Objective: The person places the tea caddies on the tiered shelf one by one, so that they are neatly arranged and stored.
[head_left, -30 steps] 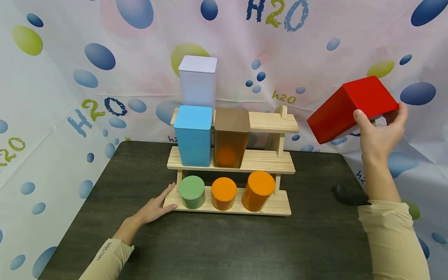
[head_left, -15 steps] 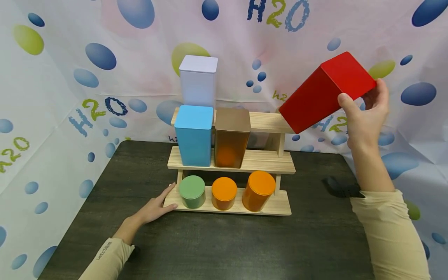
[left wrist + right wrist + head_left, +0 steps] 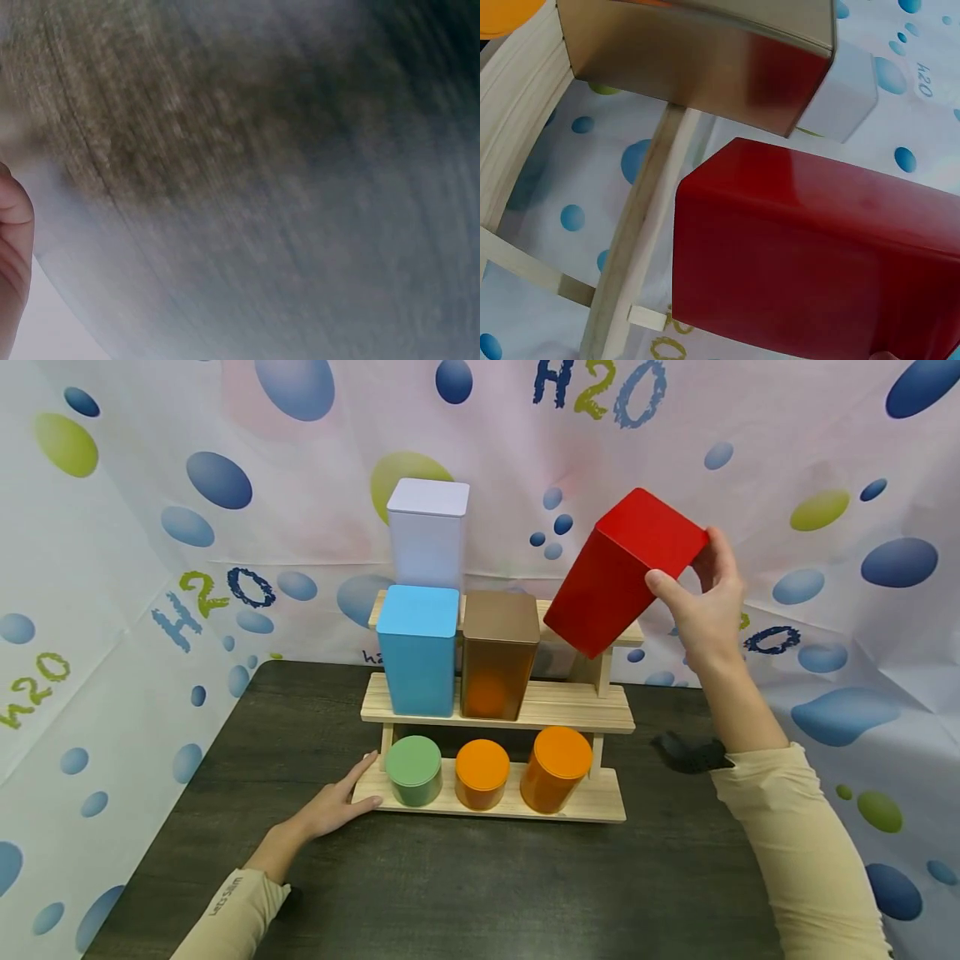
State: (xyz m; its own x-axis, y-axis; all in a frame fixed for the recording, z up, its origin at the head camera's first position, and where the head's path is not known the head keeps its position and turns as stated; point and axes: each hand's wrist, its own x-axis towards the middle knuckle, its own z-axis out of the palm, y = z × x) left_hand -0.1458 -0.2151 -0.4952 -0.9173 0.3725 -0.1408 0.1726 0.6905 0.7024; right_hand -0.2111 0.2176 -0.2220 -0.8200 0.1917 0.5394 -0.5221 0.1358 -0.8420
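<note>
Tilted, a tall red rectangular tin (image 3: 622,568) hangs in front of the right part of the top shelf (image 3: 555,610) of a three-tier wooden rack. My right hand (image 3: 705,602) grips the tin at its upper right end, thumb on the near side. In the right wrist view the red tin (image 3: 817,255) is apart from the brown tin (image 3: 697,56). My left hand (image 3: 333,806) rests on the left end of the bottom shelf (image 3: 592,806), thumb and fingers spread. The left wrist view is blurred, with part of the left hand (image 3: 13,247) at its edge.
A white tin (image 3: 427,539) stands on the top shelf's left. The middle shelf bears a blue tin (image 3: 417,656) and a brown tin (image 3: 498,660). Below stand a green round canister (image 3: 414,772) and two orange ones, short (image 3: 482,777) and taller (image 3: 555,772). A patterned curtain (image 3: 300,485) hangs behind the table.
My right hand has carried the red tin leftward from beyond the rack to the top shelf's right part, and the tin is more upright. The left hand stays where it was.
</note>
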